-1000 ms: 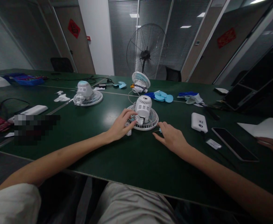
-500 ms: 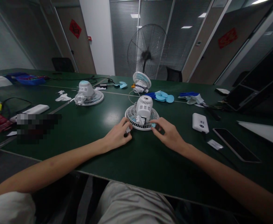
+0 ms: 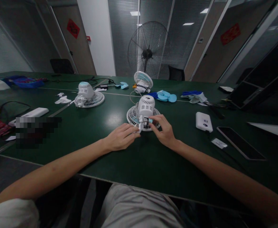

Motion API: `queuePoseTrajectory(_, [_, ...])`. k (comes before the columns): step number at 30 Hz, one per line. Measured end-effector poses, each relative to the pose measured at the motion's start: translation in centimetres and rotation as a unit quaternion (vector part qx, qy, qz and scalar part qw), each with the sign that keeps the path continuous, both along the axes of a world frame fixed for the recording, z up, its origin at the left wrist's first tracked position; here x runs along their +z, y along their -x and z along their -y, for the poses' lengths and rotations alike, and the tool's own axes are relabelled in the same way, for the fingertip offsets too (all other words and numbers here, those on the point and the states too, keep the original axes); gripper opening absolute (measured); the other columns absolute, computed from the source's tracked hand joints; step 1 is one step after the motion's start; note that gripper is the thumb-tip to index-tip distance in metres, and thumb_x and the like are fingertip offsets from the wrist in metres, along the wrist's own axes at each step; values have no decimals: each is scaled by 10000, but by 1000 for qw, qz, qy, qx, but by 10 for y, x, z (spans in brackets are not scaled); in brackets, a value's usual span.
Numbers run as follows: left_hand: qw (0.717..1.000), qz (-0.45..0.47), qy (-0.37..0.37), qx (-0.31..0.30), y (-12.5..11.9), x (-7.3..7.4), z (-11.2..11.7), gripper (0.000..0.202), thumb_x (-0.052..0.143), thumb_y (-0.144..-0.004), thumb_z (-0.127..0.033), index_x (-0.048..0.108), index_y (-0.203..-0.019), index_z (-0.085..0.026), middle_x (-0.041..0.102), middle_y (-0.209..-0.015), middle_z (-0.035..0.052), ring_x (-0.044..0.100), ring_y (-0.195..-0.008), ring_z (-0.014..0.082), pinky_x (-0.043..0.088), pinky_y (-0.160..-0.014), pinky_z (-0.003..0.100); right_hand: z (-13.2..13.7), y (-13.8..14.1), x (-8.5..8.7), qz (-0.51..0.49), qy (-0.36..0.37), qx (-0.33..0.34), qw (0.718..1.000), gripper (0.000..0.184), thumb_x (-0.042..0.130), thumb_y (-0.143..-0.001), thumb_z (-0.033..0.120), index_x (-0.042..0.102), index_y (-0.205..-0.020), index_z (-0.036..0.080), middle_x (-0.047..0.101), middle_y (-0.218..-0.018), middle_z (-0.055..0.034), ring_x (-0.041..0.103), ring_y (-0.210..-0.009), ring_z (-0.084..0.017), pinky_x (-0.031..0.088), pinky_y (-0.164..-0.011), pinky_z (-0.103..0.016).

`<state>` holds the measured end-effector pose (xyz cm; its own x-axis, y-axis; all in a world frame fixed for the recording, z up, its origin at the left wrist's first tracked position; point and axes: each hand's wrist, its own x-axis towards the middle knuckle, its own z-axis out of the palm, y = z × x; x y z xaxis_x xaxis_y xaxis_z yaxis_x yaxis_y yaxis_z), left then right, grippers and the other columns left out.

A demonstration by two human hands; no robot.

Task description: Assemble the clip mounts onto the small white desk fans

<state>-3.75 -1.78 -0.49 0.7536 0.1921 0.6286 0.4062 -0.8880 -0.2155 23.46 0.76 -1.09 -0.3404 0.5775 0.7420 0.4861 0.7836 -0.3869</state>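
A small white fan (image 3: 146, 106) lies face down on its round grille, motor housing up, in front of me on the green table. My left hand (image 3: 124, 136) is closed on a small white plastic piece (image 3: 139, 128) at the near edge of the grille. On the other side, my right hand (image 3: 162, 129) pinches a small light-blue part (image 3: 150, 121) against the base of the motor housing. The fingers partly cover both small pieces, so their exact kind is unclear.
A second white fan (image 3: 86, 95) lies face down to the left, and another small fan (image 3: 143, 81) stands behind. Light-blue fan blades (image 3: 167, 96) lie at the back. To the right are a white power bank (image 3: 204, 122) and a phone (image 3: 241, 143).
My left hand has moved right with the white piece, up to the fan. My right hand has shifted slightly left and away from me, bringing the light-blue part to the motor housing.
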Motion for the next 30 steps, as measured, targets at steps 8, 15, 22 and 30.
queuePoseTrajectory(8, [1000, -7, -8, 2, -2, 1, 1, 234, 567, -1020, -124, 604, -1241, -192, 723, -1217, 122, 701, -1047, 234, 627, -903, 396, -1, 0, 1, -8, 20, -17, 1000, 296, 556, -1047, 306, 587, -1341, 297, 608, -1186, -75, 657, -950, -225, 618, -844, -416])
queuePoseTrajectory(15, [1000, -4, -14, -16, -4, 1, 3, 325, 586, -1003, -106, 576, -1326, -141, 720, -1225, 159, 704, -1050, 243, 632, -919, 400, -2, 0, -1, 2, 20, -19, 1000, 284, 540, -1053, 303, 588, -1332, 279, 602, -1186, -77, 651, -957, -220, 612, -849, -396])
queuePoseTrajectory(22, [1000, 2, -23, -11, -6, 1, 0, 288, 568, -1028, -112, 588, -1315, -129, 722, -1217, 156, 709, -1021, 233, 637, -881, 388, -4, 0, -3, -5, 2, -5, 1000, 289, 559, -1048, 298, 591, -1335, 277, 603, -1146, -72, 640, -925, -220, 604, -813, -395])
queuePoseTrajectory(30, [1000, -12, -11, -14, -7, 2, -1, 367, 554, -1032, -101, 556, -1399, -121, 707, -1270, 175, 712, -1052, 248, 644, -898, 418, -2, 1, 0, -3, 8, -3, 1000, 297, 547, -1053, 293, 583, -1348, 284, 603, -1152, -77, 645, -922, -227, 607, -805, -411])
